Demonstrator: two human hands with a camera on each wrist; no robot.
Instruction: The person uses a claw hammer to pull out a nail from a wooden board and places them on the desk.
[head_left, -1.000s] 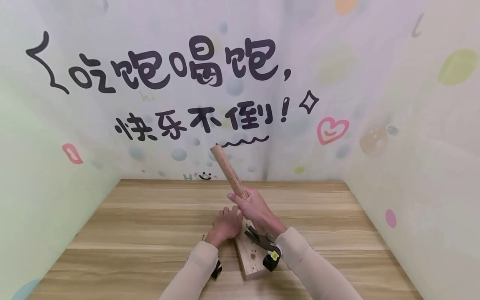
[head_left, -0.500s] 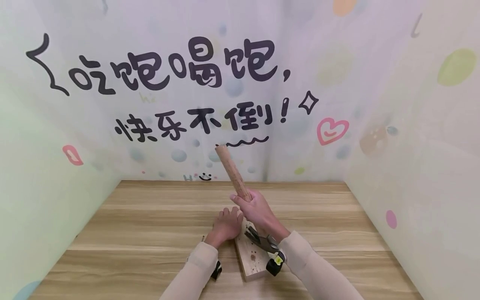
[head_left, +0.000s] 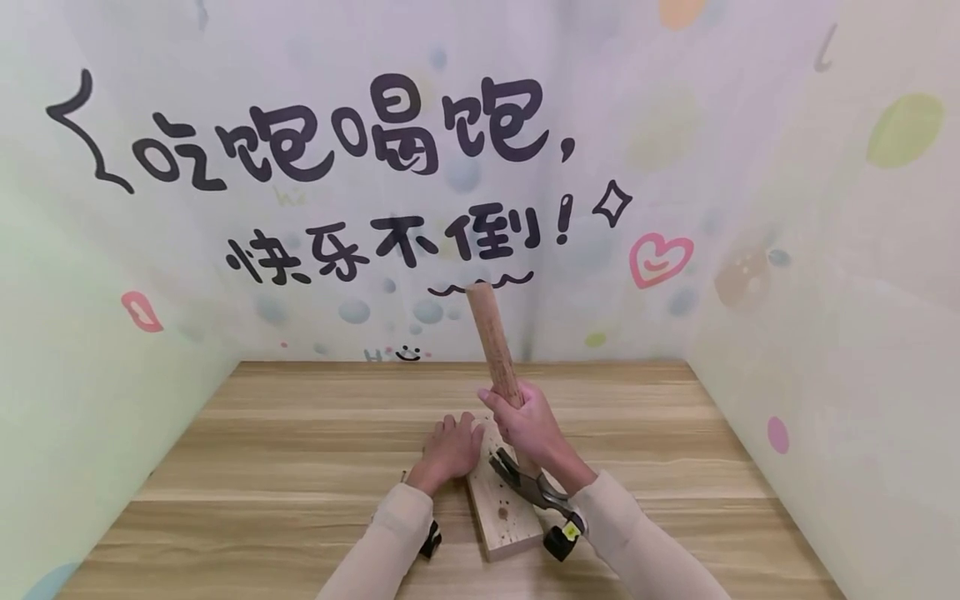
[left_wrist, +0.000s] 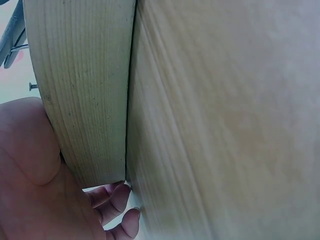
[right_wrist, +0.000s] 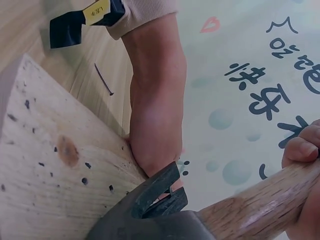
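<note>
In the head view, my right hand (head_left: 534, 427) grips the wooden handle (head_left: 493, 346) of a claw hammer, which points up and away. Its dark metal head (head_left: 532, 487) is low, with the claw over a wooden board (head_left: 510, 525). The board lies on the table and has several small dark holes and a knot (right_wrist: 67, 151). My left hand (head_left: 452, 448) holds the board's far end, its fingers (left_wrist: 117, 200) bent round that end in the left wrist view. A nail (left_wrist: 33, 86) sticks up from the board there, near the hammer's claw (left_wrist: 12, 40).
A loose nail (right_wrist: 103, 80) lies on the wood-grain table (head_left: 300, 433) left of the board. Black camera straps (head_left: 431, 540) are on the wrists. A printed cloth wall (head_left: 375, 208) stands behind the table, with side walls left and right.
The right hand has moved a little to the right, and the hammer handle has swung right, becoming more upright. The claw stays over the board. The left hand keeps its place on the board.
</note>
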